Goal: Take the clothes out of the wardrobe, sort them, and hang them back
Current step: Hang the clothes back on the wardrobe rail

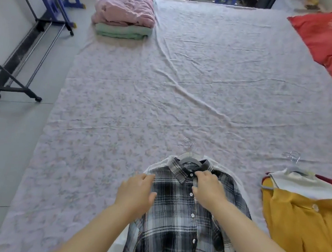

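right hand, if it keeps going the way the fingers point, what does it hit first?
The right hand points up the plaid shirt. First in line is probably the collar, then the hanger in the neck. Beyond that, only bare bedsheet, though depth is hard to judge.

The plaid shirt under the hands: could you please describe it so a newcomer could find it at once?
On the large floral sheet, look at the near edge, where both hands rest. The plaid shirt lies there, buttoned on a hanger. Unlike the mustard-yellow garment to its right, it is black-and-white checked.
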Demonstrator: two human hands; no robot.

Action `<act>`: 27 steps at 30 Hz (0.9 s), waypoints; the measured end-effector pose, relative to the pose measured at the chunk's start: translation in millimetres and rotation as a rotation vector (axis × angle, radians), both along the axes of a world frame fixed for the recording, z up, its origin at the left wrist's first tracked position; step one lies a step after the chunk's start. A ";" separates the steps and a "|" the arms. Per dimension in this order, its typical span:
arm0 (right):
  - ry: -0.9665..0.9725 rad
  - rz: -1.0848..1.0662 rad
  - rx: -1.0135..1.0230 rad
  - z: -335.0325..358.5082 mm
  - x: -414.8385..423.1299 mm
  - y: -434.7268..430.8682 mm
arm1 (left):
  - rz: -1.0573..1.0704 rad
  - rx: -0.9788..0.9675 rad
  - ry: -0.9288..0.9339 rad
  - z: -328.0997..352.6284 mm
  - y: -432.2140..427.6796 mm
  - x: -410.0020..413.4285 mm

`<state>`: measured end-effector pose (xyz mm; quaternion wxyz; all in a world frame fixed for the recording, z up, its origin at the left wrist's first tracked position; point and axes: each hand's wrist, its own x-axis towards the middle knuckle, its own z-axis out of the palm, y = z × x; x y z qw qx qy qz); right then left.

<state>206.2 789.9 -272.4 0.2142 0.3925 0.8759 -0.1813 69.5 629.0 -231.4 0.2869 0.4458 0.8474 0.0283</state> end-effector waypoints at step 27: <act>0.283 0.041 0.116 -140.5 -24.1 104.7 | 0.053 -0.016 0.004 -119.5 81.4 -1.3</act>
